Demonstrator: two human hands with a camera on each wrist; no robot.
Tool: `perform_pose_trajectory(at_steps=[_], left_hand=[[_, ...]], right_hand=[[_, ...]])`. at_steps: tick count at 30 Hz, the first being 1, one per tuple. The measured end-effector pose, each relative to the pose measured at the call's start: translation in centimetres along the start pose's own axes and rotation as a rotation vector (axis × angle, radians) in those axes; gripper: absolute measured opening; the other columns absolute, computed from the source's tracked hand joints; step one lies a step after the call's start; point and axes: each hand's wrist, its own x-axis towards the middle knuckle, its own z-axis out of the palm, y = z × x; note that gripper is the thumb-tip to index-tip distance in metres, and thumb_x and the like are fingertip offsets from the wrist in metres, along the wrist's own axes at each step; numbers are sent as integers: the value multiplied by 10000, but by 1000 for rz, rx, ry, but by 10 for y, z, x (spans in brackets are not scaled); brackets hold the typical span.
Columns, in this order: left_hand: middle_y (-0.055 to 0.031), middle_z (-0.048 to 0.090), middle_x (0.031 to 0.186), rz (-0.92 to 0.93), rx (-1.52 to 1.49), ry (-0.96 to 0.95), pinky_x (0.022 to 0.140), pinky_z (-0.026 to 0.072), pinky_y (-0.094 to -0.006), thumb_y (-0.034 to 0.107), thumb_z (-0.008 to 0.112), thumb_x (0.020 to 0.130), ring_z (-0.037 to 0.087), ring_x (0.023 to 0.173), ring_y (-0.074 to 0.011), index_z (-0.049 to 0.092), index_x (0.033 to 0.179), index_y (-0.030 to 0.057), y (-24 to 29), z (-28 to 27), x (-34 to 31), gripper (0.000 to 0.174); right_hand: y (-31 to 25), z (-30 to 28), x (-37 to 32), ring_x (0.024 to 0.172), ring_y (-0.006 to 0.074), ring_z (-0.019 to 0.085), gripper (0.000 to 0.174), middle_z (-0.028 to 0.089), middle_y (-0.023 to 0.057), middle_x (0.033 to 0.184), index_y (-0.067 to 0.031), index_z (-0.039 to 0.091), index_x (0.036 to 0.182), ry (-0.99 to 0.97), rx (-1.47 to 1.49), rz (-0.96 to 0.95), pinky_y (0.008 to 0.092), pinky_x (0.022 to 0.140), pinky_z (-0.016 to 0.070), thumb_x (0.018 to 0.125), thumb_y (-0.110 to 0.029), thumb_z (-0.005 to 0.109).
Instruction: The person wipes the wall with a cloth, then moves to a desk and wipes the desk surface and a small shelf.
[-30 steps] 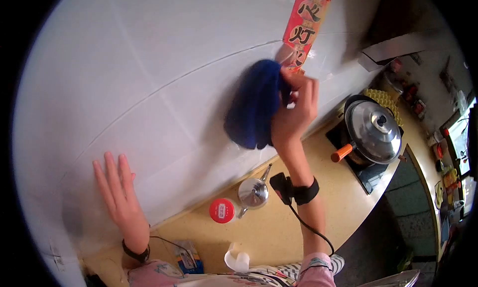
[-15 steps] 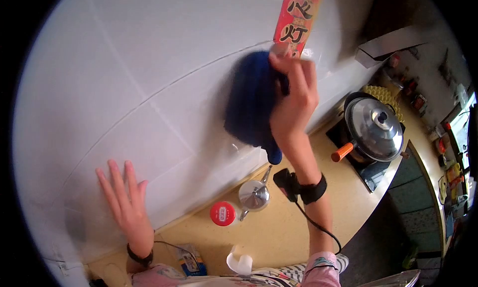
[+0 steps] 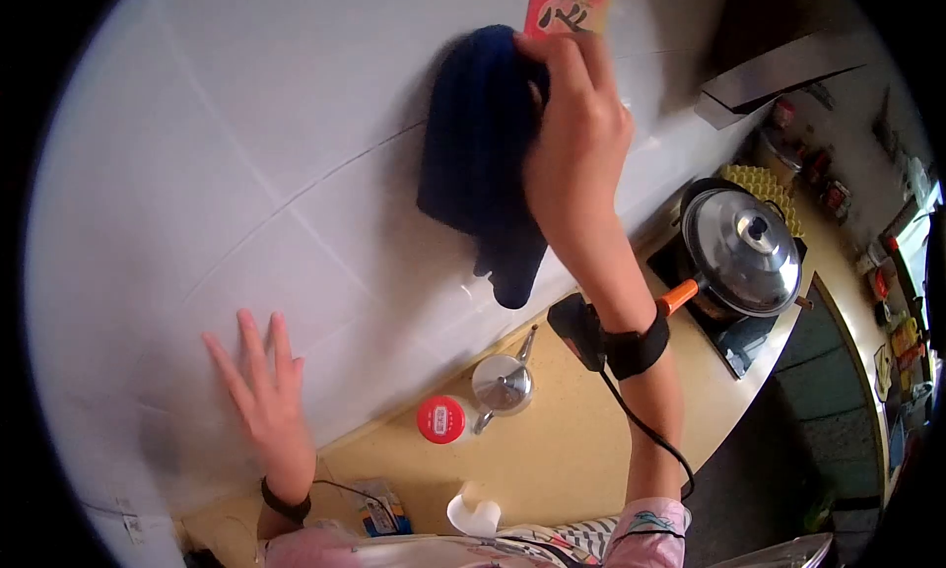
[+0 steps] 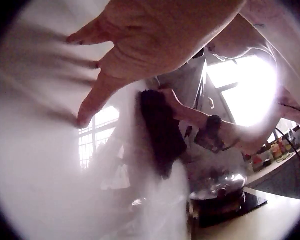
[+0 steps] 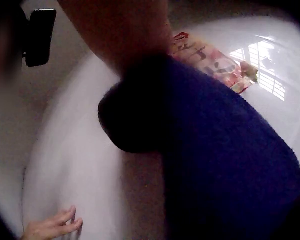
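My right hand [image 3: 581,144] grips a dark blue cloth [image 3: 478,144] against the white tiled wall [image 3: 266,115], just below a red paper strip with black characters [image 3: 570,6]. The cloth hangs down in folds from the fingers and fills much of the right wrist view, where its towel-like nap [image 5: 230,150] shows. Lower on the wall, at the left, my left hand [image 3: 271,415] rests with its fingers straight and spread. Its fingertips meet the tile in the left wrist view, where the palm [image 4: 150,45] is seen from beneath.
On the counter [image 3: 552,450] below stand a red-lidded jar [image 3: 440,419] and a small metal pot with a spout [image 3: 503,384]. A white curled piece [image 3: 473,517] and a blue packet [image 3: 382,509] lie nearer. To the right, a lidded wok [image 3: 744,248] sits on a black cooktop [image 3: 734,346].
My right hand has moved the cloth up along the wall, over the lower part of the red strip. The left hand stays on the tile, its fingers spread a little wider.
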Motion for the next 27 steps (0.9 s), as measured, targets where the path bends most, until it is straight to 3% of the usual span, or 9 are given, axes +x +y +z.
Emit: perform_pose_trajectory(at_steps=[1,5,14,17,19,22,23,26,27], left_hand=[[-33,378,1376,-5,7,-6,996,400,-338,218,762,556,346,1257,-344,466,1277,198,2,0,1,780],[-30,371,1381,9,60,-33,1005,390,-329,227,758,567,333,1264,-346,463,1279,201,2,0,-2,771],[-28,343,1397,11,-57,-5,1040,341,-328,240,760,573,300,1276,-365,452,1285,191,2,5,-3,777],[-52,349,1391,-2,-79,-2,1045,331,-381,243,772,560,258,1284,-403,451,1279,175,5,8,-5,790],[-111,356,1377,3,-320,132,1007,312,-558,190,802,506,260,1252,-483,402,1313,223,9,17,-6,901],[-175,327,1380,-10,-658,291,985,193,-674,176,787,545,204,1269,-502,357,1327,212,23,18,-1,893],[-189,308,1387,63,-599,331,978,138,-692,138,734,654,214,1271,-492,335,1323,193,19,23,-1,781],[-166,339,1373,48,-315,522,980,142,-691,105,673,730,245,1263,-475,390,1276,171,5,25,1,619],[-141,408,1331,62,-256,499,989,172,-664,93,640,764,295,1245,-454,441,1231,155,-1,15,3,511]], right_hand=[[2,2,-1,681,254,602,95,528,74,871,-30,547,861,33,-148,-82,336,490,466,767,-18,545],[5,1,-43,660,206,602,129,518,68,875,-41,553,894,-47,-260,-47,300,451,465,766,-28,558],[0,5,-17,692,227,593,218,513,82,875,-40,536,961,10,-325,-132,305,465,475,744,-23,539],[-11,0,-63,709,205,593,224,509,81,894,-54,540,958,-176,-171,-125,282,467,475,735,-34,535],[-36,8,-88,688,184,567,221,501,71,888,-67,538,941,-272,-23,-265,257,453,465,719,-68,544],[-87,18,-86,714,168,562,275,495,64,881,-87,521,967,-415,173,-420,265,468,468,695,-99,554],[-99,20,-78,698,164,551,268,476,57,855,-88,511,955,-386,198,-388,264,459,461,691,-105,553],[-108,25,-44,682,219,559,212,469,77,848,-100,491,951,-268,298,-274,324,453,460,743,-81,528],[-103,30,-34,656,198,554,135,463,82,829,-102,479,860,-128,237,-253,298,428,459,735,-94,529]])
